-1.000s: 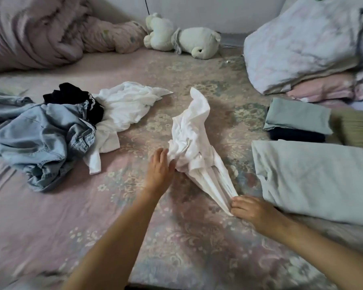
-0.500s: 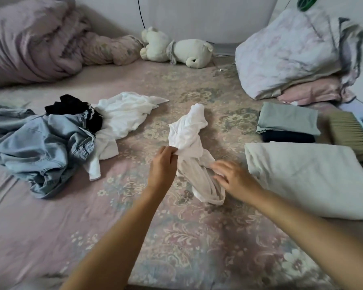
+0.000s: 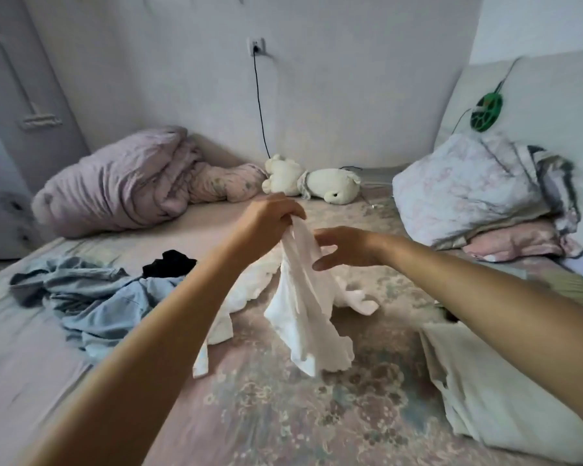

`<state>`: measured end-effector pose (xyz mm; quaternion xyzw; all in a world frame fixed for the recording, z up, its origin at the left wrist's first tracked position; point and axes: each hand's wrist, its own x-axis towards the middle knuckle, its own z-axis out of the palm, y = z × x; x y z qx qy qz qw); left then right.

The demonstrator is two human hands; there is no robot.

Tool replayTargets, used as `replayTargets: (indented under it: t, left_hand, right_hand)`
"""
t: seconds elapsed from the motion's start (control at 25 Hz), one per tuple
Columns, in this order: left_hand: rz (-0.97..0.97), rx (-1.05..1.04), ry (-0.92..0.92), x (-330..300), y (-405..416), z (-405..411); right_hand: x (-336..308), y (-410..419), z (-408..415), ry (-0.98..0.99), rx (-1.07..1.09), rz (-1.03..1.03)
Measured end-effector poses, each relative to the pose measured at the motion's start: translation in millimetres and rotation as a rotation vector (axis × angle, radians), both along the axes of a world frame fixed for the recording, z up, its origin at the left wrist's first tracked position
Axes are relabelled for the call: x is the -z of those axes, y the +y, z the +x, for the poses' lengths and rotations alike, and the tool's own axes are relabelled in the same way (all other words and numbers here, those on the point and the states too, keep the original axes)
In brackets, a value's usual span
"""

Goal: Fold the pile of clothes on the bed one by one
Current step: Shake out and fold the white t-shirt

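Note:
A white garment hangs in the air above the bed, gripped at its top by my left hand. My right hand is beside it with fingers straight, touching the cloth just below the left hand. The unfolded pile lies to the left: a light blue denim piece, a black item and another white garment, partly hidden behind my left arm. A folded pale green piece lies at the right.
A rolled pink duvet and a white plush toy lie at the back by the wall. Stacked bedding sits at the back right. A black cable hangs from a wall socket.
My left hand has lifted the white garment off the bed so it hangs. My right hand let go of its lower end and rose beside it. The view has tilted up.

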<state>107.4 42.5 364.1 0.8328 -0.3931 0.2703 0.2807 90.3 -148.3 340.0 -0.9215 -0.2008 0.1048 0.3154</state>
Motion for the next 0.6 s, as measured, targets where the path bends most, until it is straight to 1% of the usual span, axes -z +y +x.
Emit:
replayTargets:
  t: [0.08,0.16,0.24,0.32,0.36,0.44,0.48,0.52,0.56,0.6]
  left_hand:
    - [0.005,-0.006,-0.052,-28,5,5]
    - [-0.025,-0.041,-0.045,-55,11,12]
    - [-0.087,-0.1,-0.029,-75,19,17]
    - [-0.178,-0.124,-0.01,-80,26,18]
    - [-0.223,-0.105,0.038,-78,28,17]
    - [-0.303,-0.022,0.244,-65,34,18]
    - [-0.301,-0.011,0.342,-56,36,20]
    - [-0.248,-0.026,0.389,-44,38,26]
    - [-0.149,-0.103,0.4,-33,39,30]
    - [-0.095,-0.149,0.393,-25,40,31]
  right_hand:
    - [-34,6,9,0.013,0.017,0.117]
    - [-66,14,15,0.017,0.043,0.214]
    - [-94,24,15,-0.027,0.06,0.298]
    - [-114,27,17,-0.108,0.082,0.374]
    - [-123,25,18,-0.132,0.094,0.402]
    - [-139,21,17,-0.145,0.114,0.436]
    - [-146,19,16,-0.14,0.121,0.453]
    - [-152,17,14,-0.133,0.136,0.474]
    - [-157,15,11,-0.132,0.152,0.496]
    - [-159,13,8,-0.133,0.169,0.523]
